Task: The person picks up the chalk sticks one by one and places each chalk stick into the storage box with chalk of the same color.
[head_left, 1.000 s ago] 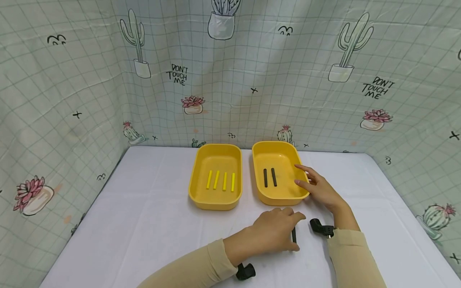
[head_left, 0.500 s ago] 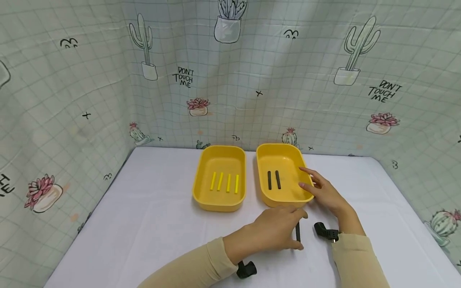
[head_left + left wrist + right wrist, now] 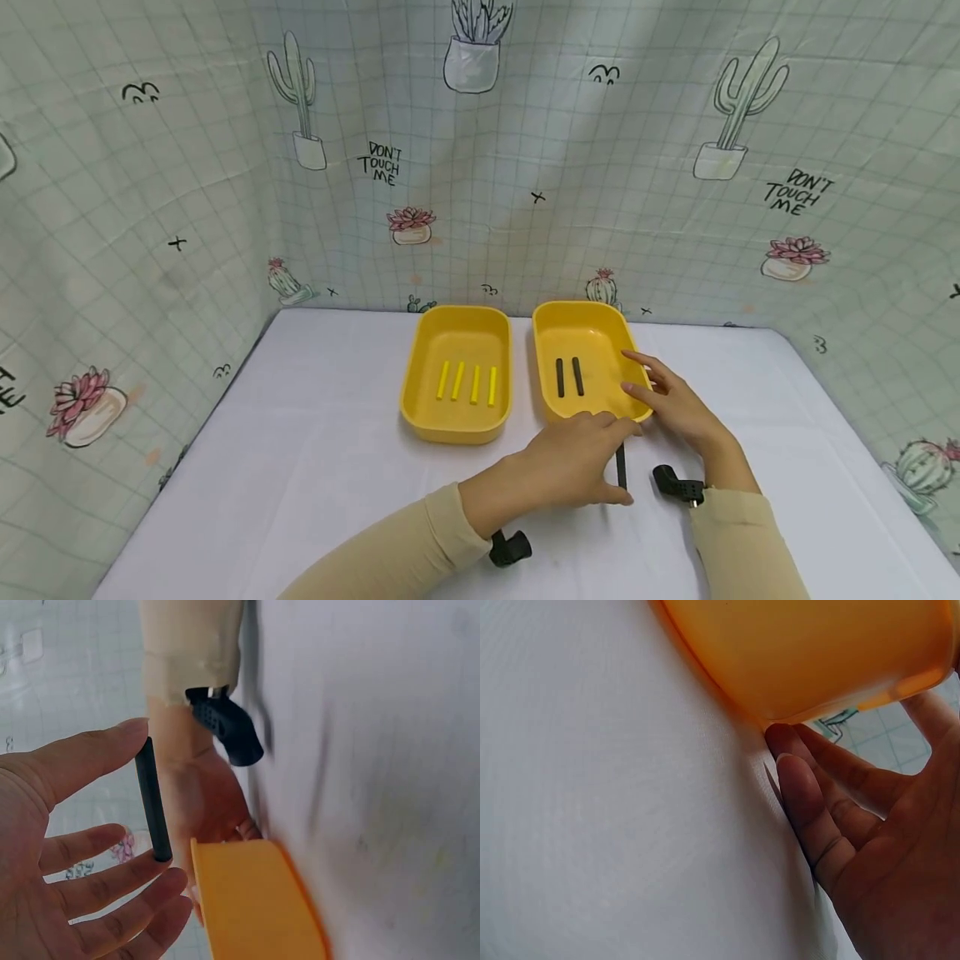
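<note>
My left hand [image 3: 562,462] pinches a short black stick [image 3: 154,799] end to end between thumb and a fingertip, in front of the right yellow tray [image 3: 551,400]. In the left wrist view the stick hangs clear of the white tabletop. My right hand [image 3: 682,408] holds that tray by its right side; thumb and index finger reach over the rim, and the other fingers bend against the outside near the base. Inside it lie two black sticks [image 3: 568,377], side by side. The left yellow tray [image 3: 453,432] has several thin bright yellow sticks [image 3: 467,383] in a row.
Both trays stand side by side at the back of the white-clothed table [image 3: 322,467]. A cactus-printed curtain [image 3: 517,242] hangs behind and along the sides. Black wrist cameras [image 3: 510,550] are strapped to both wrists.
My left hand has raised the black stick and moved it slightly away from me, towards the right tray. The right hand keeps its place at that tray. The head view has shifted a little.
</note>
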`<state>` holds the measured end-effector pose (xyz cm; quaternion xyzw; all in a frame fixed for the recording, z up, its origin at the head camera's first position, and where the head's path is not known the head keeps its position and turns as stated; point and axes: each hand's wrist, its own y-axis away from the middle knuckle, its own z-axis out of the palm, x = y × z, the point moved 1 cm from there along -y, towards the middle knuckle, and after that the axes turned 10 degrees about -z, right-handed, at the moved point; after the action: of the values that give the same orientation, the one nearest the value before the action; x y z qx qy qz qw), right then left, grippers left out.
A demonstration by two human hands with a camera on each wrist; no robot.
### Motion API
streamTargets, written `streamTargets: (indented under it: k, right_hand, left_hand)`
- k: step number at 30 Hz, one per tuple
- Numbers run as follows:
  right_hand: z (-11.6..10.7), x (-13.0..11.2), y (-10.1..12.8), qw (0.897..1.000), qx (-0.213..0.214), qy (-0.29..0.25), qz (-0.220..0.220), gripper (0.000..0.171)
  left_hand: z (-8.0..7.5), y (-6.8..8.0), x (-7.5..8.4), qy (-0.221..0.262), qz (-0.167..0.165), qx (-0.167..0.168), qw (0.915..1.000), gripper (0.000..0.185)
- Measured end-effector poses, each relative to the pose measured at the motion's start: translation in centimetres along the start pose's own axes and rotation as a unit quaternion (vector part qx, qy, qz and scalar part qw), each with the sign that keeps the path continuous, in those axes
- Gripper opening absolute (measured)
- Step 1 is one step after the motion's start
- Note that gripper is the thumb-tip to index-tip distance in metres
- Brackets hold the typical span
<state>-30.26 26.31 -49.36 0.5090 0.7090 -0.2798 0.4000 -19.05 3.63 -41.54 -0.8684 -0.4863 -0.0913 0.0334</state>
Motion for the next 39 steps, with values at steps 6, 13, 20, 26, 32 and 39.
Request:
streamTargets:
  k: [6, 13, 20, 26, 32, 39]
  right_hand:
    - [0.2, 0.0, -0.2, 1.0, -0.01, -0.009, -0.011, 0.073]
    - [0.2, -0.1, 0.1, 1.0, -0.012, -0.01, -0.027, 0.068]
    - [-0.1, -0.3, 0.1, 1.0, -0.008, -0.009, -0.029, 0.072]
    - [-0.4, -0.2, 0.0, 0.999, -0.003, -0.013, -0.033, 0.071]
    - [-0.3, 0.0, 0.0, 1.0, -0.003, -0.008, -0.016, 0.073]
    - [-0.5, 0.2, -0.1, 1.0, 0.002, -0.015, -0.017, 0.072]
  left_hand:
    - [-1.3, -0.6, -0.9, 0.03, -0.016, 0.015, 0.9993, 0.083]
    - [-2.4, -1.7, -1.7, 0.058, -0.032, 0.042, 0.9969, 0.078]
    - [-3.0, -3.2, -2.0, 0.029, -0.043, 0.059, 0.9969, 0.08]
    - [-3.0, -4.4, -2.4, 0.021, -0.057, 0.053, 0.9967, 0.079]
    - [-2.9, -5.6, -3.0, 0.002, -0.082, 0.036, 0.996, 0.079]
    - [-2.7, -7.2, -3.7, 0.002, -0.105, 0.026, 0.9942, 0.079]
